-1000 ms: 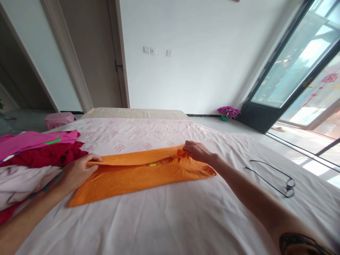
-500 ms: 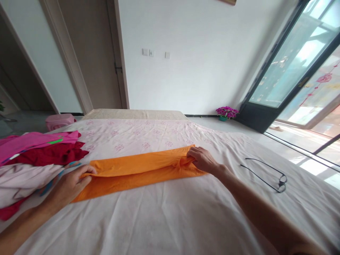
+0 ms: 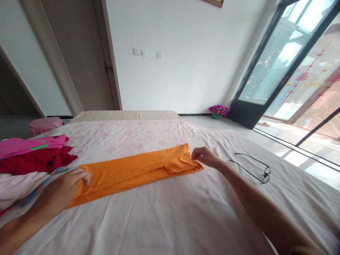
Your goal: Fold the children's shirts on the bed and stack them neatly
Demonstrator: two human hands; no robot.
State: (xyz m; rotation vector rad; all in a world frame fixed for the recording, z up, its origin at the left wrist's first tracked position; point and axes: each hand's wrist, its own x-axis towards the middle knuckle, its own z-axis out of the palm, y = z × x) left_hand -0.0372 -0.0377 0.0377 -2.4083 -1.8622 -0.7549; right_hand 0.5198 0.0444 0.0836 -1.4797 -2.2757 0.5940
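A long, narrow folded orange shirt (image 3: 127, 163) lies across the bed, with a short flap like a sleeve turned in at its right end. My left hand (image 3: 70, 182) is on the shirt's left end, fingers bent over the fabric; the thumb is hidden. Just off the right end is my right hand (image 3: 205, 157), its fingers curled together and nothing visible in them. Its fingertips are close to the shirt's edge.
A heap of pink and red clothes (image 3: 37, 156) sits at the left beside my left hand. Black-framed glasses (image 3: 253, 168) rest on the bedsheet (image 3: 159, 219) to the right. Beyond the bed are a pink stool (image 3: 46, 125) and a pot of purple flowers (image 3: 218, 110).
The upper layer of the shirt has come down over the lower one, so the fold lies flatter. My right hand has let go of the fabric. The view has turned slightly right.
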